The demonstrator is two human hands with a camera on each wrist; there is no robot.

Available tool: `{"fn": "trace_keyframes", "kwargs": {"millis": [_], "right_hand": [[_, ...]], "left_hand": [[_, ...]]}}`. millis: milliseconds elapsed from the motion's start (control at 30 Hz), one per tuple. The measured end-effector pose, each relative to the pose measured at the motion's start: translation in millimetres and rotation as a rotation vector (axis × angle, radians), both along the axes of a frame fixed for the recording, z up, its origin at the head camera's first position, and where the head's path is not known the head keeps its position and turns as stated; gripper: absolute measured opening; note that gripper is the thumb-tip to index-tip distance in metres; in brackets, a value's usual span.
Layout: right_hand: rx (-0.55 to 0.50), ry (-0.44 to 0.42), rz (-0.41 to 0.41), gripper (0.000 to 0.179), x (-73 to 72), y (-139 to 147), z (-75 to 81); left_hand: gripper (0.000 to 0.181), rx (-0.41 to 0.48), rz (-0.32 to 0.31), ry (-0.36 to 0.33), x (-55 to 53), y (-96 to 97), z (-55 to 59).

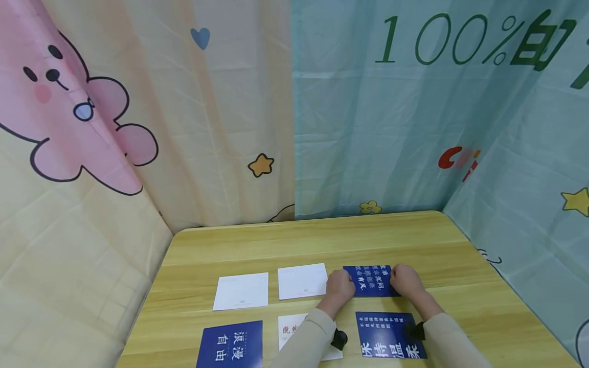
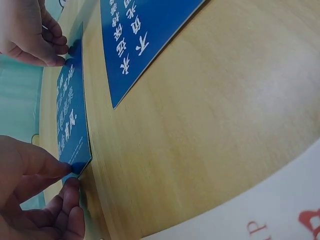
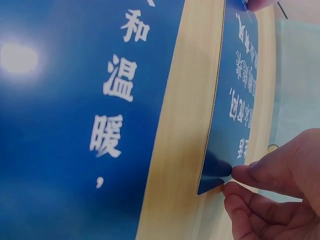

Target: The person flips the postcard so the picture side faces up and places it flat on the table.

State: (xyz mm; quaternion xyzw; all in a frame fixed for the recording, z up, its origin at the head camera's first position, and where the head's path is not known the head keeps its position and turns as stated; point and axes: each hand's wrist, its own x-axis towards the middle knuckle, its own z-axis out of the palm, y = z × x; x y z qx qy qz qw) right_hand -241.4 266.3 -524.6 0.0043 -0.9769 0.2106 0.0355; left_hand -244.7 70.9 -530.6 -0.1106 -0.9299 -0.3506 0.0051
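A blue postcard (image 1: 371, 282) with white Chinese lettering is held by its two short ends at the back right of the row. My left hand (image 1: 339, 287) pinches its left end between thumb and fingers, as the left wrist view shows. At the opposite end, the thumb and forefinger of my right hand (image 3: 272, 192) pinch the edge. Nearer to me lies a second blue postcard (image 1: 384, 332), partly below the right forearm. A white card with red print (image 1: 287, 327) is half hidden beneath the left forearm.
Two white cards, one at far left (image 1: 241, 291) and one beside the left hand (image 1: 301, 281), lie in the back row. Another blue card (image 1: 230, 345) sits front left. The wooden table (image 1: 294, 240) meets printed curtains (image 1: 230, 128) behind and at the sides.
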Motion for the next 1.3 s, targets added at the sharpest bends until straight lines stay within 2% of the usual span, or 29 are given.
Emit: {"fn": "trace_keyframes", "kwargs": {"millis": [267, 600, 700, 767, 867, 1067, 1167, 1300], "right_hand": [[-0.014, -0.004, -0.019, 0.03, 1.7, -1.0, 0.7], [-0.017, -0.022, -0.031, 0.027, 2.0, -3.1, -3.2], [-0.003, -0.012, -0.029, 0.024, 2.1, -3.3, -2.8], [-0.003, -0.006, -0.029, 0.022, 2.1, -2.6, -2.2], [-0.016, -0.004, -0.02, 0.021, 0.9, -0.8, -1.3], [-0.046, -0.035, -0.045, 0.026, -1.1, 2.0, 0.3], [-0.061, -0.049, -0.071, 0.029, -1.4, -0.9, 2.4], [-0.062, -0.044, -0.107, 0.032, -3.8, -11.4, 5.1]], "left_hand": [[0.044, -0.008, 0.0, -0.017, 0.8, 0.7, 1.9], [0.043, 0.027, -0.003, -0.036, -0.5, -2.4, -6.6], [0.039, 0.043, -0.015, -0.029, -1.8, -3.2, -8.2], [0.03, 0.054, -0.016, 0.003, -2.5, -4.2, -7.8], [0.013, 0.1, -0.009, 0.04, -2.9, -9.1, -2.1], [0.023, 0.261, -0.044, 0.054, -6.4, -30.6, 20.6], [0.024, 0.303, -0.054, 0.062, -7.9, -46.4, 33.0], [0.023, 0.332, -0.027, 0.072, -9.1, -71.2, 43.9]]}}
